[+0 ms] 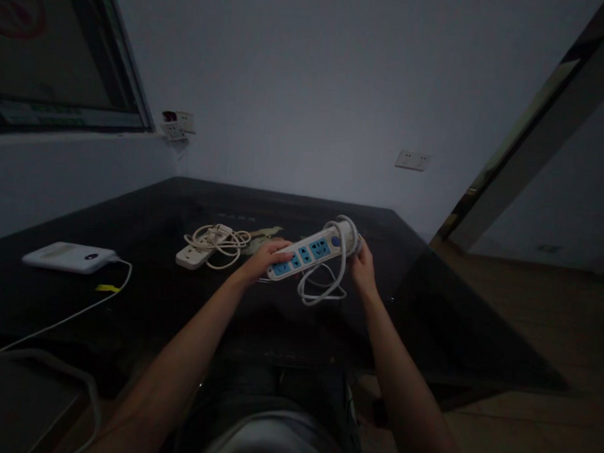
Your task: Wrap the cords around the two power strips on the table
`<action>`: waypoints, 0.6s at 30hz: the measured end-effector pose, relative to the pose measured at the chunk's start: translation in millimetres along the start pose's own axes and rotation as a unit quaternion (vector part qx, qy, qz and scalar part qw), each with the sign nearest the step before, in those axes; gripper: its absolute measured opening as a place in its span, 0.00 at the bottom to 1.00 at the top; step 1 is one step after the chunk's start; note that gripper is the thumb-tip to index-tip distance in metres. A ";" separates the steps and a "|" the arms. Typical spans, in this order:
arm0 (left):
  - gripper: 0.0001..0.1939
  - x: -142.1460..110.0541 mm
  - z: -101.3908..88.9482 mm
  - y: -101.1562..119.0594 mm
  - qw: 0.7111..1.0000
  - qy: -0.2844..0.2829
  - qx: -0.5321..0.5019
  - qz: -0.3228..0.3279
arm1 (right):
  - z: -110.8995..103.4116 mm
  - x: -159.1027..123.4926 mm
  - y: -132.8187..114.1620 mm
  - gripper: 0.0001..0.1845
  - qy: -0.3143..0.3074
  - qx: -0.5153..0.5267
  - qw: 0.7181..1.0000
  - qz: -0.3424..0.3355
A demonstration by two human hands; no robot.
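Gripping a long white plastic power strip [305,255] by its ends, the two hands hold it aslant over the middle of the table [428,312], its right end nearer the far edge. The strip is a slim bar with rounded ends, bright blue socket panels and a dark round button; a smooth, pale cord [350,230] winds thickly around its right end, and a loose loop hangs toward the table's near edge. The left hand [265,259] is closed on the left end, thumb flat across the socket face. The right hand [363,266] stands more upright, fingers curled on the wound cord; whether they also press the strip is hidden. Both forearms reach in over the near edge.

Left of the hands, between the far and near edges, lies a cream power strip [193,256] under a loose tangle of thin cord [235,242]. Near the table's left edge sits a flat white device [69,257] with rounded corners and a dark oval mark; a thin white cable [86,305] leaves its right end, passes a yellow tag [108,288] and crosses toward the near left corner. The tabletop is black and glossy.
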State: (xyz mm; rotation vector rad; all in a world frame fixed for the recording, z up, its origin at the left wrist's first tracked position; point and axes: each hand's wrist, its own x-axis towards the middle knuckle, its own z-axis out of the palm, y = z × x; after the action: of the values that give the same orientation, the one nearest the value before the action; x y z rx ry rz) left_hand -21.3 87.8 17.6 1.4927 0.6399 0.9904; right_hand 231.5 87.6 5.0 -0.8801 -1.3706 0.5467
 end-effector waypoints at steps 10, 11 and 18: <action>0.23 9.1 -2.0 -10.1 0.989 0.123 0.074 0.021 | -3.4 0.2 4.7 0.22 -0.036 0.074 0.993 0.089; 0.23 10.4 -3.1 -12.0 0.986 0.132 0.095 0.020 | -2.6 -0.4 3.3 0.22 -0.041 0.082 0.991 0.095; 0.18 14.9 -7.1 -21.0 0.961 0.164 0.221 0.023 | 2.1 -5.4 -13.0 0.18 -0.075 0.186 0.973 0.112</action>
State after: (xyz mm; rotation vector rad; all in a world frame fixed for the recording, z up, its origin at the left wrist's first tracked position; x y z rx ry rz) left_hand -17.1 107.7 0.2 1.7485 1.1262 1.1979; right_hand 226.6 76.3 12.0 -0.6995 -1.2536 1.0267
